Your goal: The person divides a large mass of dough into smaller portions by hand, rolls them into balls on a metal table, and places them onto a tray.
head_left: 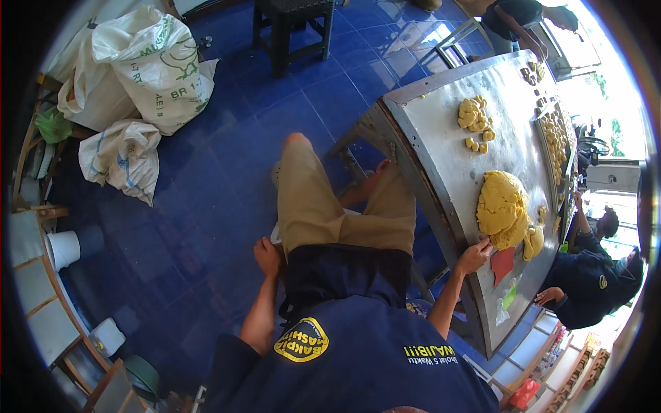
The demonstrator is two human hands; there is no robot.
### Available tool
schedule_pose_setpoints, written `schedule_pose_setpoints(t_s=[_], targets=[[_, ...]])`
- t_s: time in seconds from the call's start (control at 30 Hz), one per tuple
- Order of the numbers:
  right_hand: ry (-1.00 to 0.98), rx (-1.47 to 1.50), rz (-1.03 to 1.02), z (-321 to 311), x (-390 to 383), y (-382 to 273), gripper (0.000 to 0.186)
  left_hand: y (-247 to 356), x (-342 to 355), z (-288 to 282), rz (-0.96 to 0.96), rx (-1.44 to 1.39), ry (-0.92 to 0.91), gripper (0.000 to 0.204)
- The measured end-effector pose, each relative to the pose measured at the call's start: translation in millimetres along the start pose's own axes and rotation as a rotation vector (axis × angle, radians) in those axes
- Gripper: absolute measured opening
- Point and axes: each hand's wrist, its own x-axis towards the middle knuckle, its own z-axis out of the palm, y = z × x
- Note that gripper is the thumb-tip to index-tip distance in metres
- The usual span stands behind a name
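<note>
Your right hand [471, 256] had its fingertips at the near edge of the big yellow dough mound [506, 203], but I could not tell whether they pinched any; your left hand [267, 256], well left of that contact, was curled, its hold unclear. Beyond the contact, small dough pieces [474, 113] and rows of pale lumps [554, 141] lay separate, so the dividing looked partly done, the mound left whole. Far ahead-left, a white sack [155, 72] bore green print; nearer, your navy shirt [358, 372] carried 2 printed marks.
</note>
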Motion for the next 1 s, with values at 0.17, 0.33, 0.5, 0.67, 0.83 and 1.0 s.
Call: schedule_pose_setpoints(t_s=[0.17, 0.33, 0.5, 0.67, 0.83, 1.0], targets=[[-0.006, -0.020, 0.038, -5, -2, -6, 0.042, 1, -3, 4, -0.019, -0.043, 0.006, 0.038], [-0.008, -0.010, 0.037, -5, -5, -6, 0.041, -5, 1, 5, -0.043, -0.026, -0.007, 0.038], [0.006, 0.005, 0.009, -3, -8, -10, 0.040, -18, 5, 3, 0.002, -0.017, -0.002, 0.040], [-0.002, 0.007, 0.014, -5, -8, -12, 0.040, -13, 6, 5, -0.096, 0.035, 0.010, 0.042], [-0.013, -0.001, 0.021, -4, -7, -10, 0.038, -8, 5, 6, -0.121, 0.058, 0.050, 0.043], [-0.008, 0.009, -0.010, -6, -5, -3, 0.037, -5, 5, 5, -0.097, 0.058, -0.003, 0.043]])
